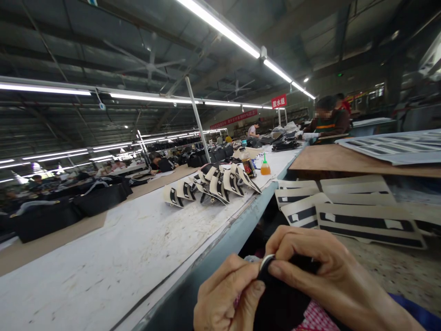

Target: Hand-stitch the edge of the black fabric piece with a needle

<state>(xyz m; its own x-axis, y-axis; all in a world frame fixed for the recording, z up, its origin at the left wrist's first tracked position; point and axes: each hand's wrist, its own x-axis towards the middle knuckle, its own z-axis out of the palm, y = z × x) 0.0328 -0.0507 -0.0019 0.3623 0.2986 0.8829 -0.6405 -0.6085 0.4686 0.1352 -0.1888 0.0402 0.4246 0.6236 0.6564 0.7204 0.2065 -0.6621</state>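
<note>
Low in the head view my left hand [223, 299] and my right hand [320, 271] are both closed on a black shoe piece with a white edge [275, 289]. The two hands pinch it together, thumbs and forefingers meeting at its top rim. The piece sits just below the edge of the long white conveyor table [113, 262]. Further up that table lies a row of curved cream and black shoe uppers [213, 184], well out of reach of either hand.
An orange glue bottle [265, 166] and a dark jar [248, 165] stand beyond the uppers. Flat cream and black cut pieces [347, 211] lie on the right shelf under a brown board [344, 158]. Another person [325, 120] works far right; more workers sit at left.
</note>
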